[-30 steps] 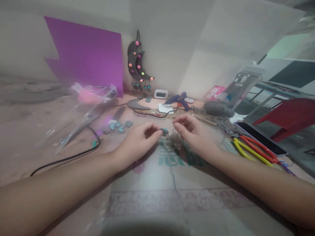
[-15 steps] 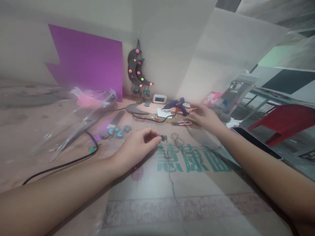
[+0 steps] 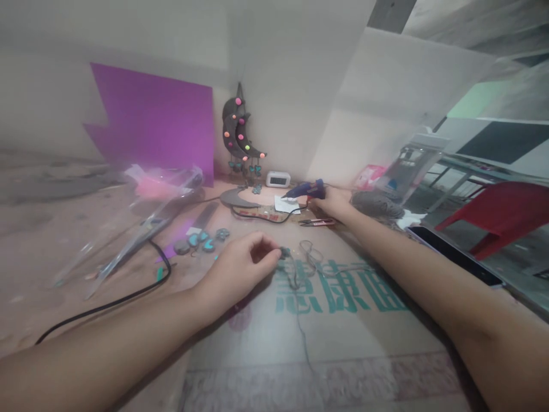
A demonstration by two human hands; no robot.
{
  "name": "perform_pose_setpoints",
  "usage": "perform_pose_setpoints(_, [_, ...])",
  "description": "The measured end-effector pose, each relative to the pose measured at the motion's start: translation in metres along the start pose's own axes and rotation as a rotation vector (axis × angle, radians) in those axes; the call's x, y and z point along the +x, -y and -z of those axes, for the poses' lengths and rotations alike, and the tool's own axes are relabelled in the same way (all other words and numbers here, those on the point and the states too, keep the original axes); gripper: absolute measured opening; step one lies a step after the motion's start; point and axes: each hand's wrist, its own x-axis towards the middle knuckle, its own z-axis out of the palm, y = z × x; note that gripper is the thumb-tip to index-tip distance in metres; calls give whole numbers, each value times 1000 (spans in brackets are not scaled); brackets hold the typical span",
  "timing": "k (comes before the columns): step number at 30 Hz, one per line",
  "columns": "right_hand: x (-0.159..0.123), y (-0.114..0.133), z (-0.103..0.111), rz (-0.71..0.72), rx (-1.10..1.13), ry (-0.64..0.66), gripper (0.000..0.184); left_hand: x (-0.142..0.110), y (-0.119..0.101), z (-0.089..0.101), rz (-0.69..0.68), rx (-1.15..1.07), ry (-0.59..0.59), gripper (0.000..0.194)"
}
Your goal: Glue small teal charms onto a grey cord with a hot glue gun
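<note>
Between the thumb and fingers of my left hand [image 3: 249,260] is a small dark grey cut-out piece [image 3: 285,252], its exact shape too small to tell. Grey yarn [image 3: 311,257] lies in loose loops just right of it and trails toward me. At the back, my right hand [image 3: 333,203] is closed around the handle of a blue hot glue gun [image 3: 306,190], whose nozzle points left over a white paper [image 3: 287,204]. A pair of thread snips [image 3: 317,222] lies just in front of the right hand.
Small grey and turquoise pieces [image 3: 201,241] lie left of my left hand. A grey crescent [image 3: 240,198] and a white digital clock [image 3: 278,179] stand behind. A black cable [image 3: 128,281] crosses the left side. A phone [image 3: 454,254] lies under my right forearm's far side.
My right hand has moved left and closed around the glue gun's handle. My left hand keeps its pinch on the small grey piece. The view has tilted slightly up.
</note>
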Motion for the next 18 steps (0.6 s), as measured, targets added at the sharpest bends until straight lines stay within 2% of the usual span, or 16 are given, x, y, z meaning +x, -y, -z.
perform_pose_setpoints(5, [-5,4,14,49,54,-47,36,0,3,-2,-2,-52,13,18])
perform_pose_setpoints(9, [-24,12,35,41,123,-65,36,0,4,-2,0,-64,16,19])
perform_pose_setpoints(14, [-71,33,50,-27,274,-93,27,-1,4,-1,-5,-98,9,21])
perform_pose_setpoints(18, [-120,49,50,126,422,-33,13,-1,8,-3,13,-124,-1,19])
